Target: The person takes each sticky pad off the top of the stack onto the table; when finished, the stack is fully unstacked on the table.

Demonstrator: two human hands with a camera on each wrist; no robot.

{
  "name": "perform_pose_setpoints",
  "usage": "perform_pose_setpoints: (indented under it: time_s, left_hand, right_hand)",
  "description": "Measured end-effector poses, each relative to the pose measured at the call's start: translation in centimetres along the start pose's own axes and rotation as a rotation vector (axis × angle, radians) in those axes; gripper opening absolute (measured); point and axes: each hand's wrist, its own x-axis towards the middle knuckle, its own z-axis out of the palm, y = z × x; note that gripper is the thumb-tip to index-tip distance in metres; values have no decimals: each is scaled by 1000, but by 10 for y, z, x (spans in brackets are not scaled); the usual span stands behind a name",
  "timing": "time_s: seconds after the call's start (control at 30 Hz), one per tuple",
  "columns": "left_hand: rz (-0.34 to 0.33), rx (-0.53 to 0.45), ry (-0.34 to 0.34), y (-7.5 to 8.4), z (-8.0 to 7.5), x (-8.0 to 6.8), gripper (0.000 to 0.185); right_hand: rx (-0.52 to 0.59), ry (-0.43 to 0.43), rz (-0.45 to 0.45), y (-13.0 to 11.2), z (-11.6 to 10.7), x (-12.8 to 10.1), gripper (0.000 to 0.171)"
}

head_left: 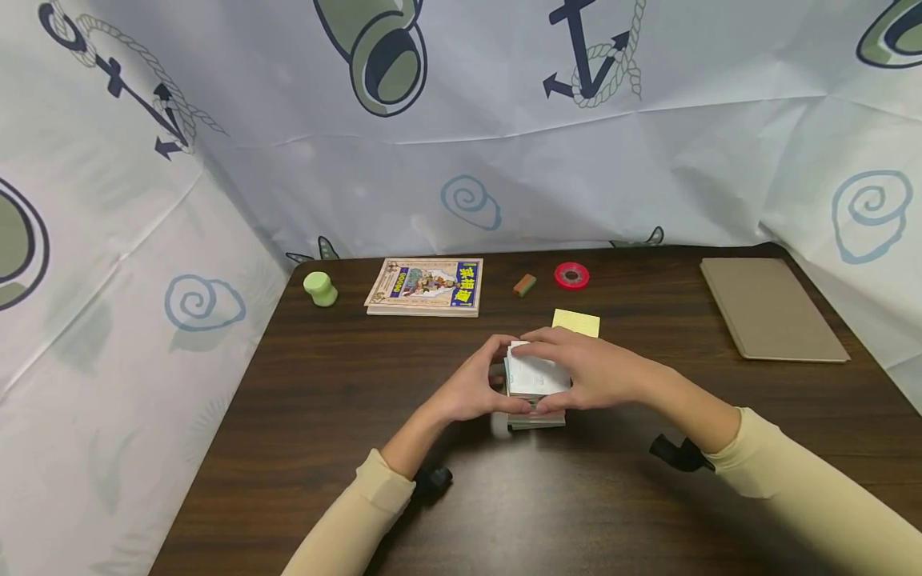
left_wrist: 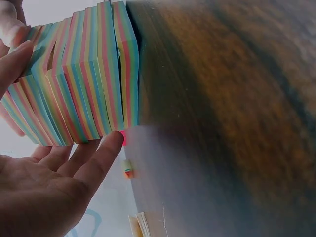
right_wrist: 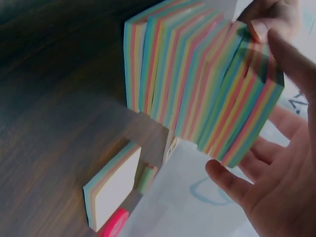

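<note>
A tall stack of sticky note pads point(head_left: 536, 378), white on top, stands on the dark table in front of the person. Both wrist views show its sides striped in pink, yellow, green and blue, with layers slightly out of line point(left_wrist: 84, 79). The left hand point(head_left: 470, 387) holds the stack's upper part from the left, thumb at the near side and fingers at the far side. From the right, the right hand point(head_left: 601, 372) grips the same upper part, its thumb meeting the left thumb in front. Just behind lies a yellow sticky note pad point(head_left: 578, 322), partly covered by the right hand.
Along the back are a pale green stool-shaped object point(head_left: 320, 289), a comic-style book point(head_left: 426, 286), a small orange-and-green block point(head_left: 525, 285) and a red ring-shaped roll point(head_left: 572, 276). A grey-brown board or book point(head_left: 772, 310) lies at the right. Patterned cloth point(head_left: 346, 184) hangs behind the table.
</note>
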Motion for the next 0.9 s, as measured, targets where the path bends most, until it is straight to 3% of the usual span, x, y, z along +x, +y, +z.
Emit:
perform_pose_setpoints:
  time_s: [0.17,0.3,0.5,0.67,0.9]
  left_hand:
    - [8,-12,-6,0,0,0,79]
    - [-10,-5,-9,-1,0,0,81]
    - [-23,-12,-7,-1,1,0,83]
    - [-27,3,6,0,2,0,82]
    - [-27,18,11,0,1,0,82]
  right_hand:
    - [-22,56,-28,-2,3,0,70]
    - [-20,51,-6,-1,2,-1,67]
    - [77,32,62,9,-15,-10,66]
    - [146,79,153,36,-35,-24,67]
    - [37,100,338,89,-38,-45,69]
